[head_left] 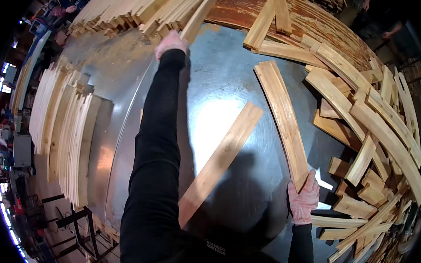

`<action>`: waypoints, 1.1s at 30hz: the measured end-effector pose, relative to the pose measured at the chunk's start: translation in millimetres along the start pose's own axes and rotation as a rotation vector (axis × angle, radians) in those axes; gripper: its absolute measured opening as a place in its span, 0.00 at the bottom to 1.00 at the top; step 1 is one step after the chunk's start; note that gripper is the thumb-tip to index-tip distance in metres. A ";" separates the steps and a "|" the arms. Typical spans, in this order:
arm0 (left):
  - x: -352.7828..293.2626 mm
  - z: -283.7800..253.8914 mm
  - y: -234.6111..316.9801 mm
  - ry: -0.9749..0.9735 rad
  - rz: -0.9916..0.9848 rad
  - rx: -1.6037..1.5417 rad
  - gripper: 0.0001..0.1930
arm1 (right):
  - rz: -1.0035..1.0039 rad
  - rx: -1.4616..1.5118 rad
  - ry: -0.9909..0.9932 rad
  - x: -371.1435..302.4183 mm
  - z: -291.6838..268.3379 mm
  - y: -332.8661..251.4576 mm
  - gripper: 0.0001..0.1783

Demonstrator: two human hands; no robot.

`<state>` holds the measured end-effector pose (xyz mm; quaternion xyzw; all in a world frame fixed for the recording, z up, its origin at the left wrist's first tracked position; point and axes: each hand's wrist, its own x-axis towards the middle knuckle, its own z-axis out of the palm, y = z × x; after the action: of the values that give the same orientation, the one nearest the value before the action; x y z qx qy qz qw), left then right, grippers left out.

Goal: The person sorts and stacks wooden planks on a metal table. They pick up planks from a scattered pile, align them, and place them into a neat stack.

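My left hand [170, 44], in a pink glove, reaches far forward and closes at the near end of a wooden board [199, 17] beside the far stack; its fingertips are partly hidden. Close to me on the right, my right hand [304, 199], gloved alike, grips the near end of another wooden board [282, 120] lying lengthwise on the metal table [206, 64]. Between my arms a third board [222, 158] lies slantwise on the metal, its lower end partly behind my left sleeve.
Stacked boards [111, 12] cover the far left edge, and another neat stack [71, 135] stands at left. Loose boards and offcuts [365, 136] pile up along the right. A worn reddish-brown wooden sheet [241, 4] lies at the back. Another person's hand [387, 35] shows at far right.
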<state>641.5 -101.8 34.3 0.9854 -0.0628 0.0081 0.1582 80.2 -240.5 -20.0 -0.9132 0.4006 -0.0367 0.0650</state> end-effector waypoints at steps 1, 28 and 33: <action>12.4 4.3 2.7 -0.045 -0.036 0.088 0.23 | -0.084 -0.023 0.082 1.0 0.4 0.1 0.54; -445.3 -41.2 -109.5 -0.794 -0.053 -1.002 0.30 | 0.345 2.138 -0.893 -98.0 -43.9 -28.1 0.40; -503.9 7.9 -71.8 -0.884 -0.072 -1.218 0.22 | 0.176 1.186 -0.644 -172.5 -41.9 -66.2 0.27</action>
<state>150.7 24.4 -13.5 0.6364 -0.0816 -0.4294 0.6355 6.6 -72.9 28.6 -0.6525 0.3464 0.0292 0.6734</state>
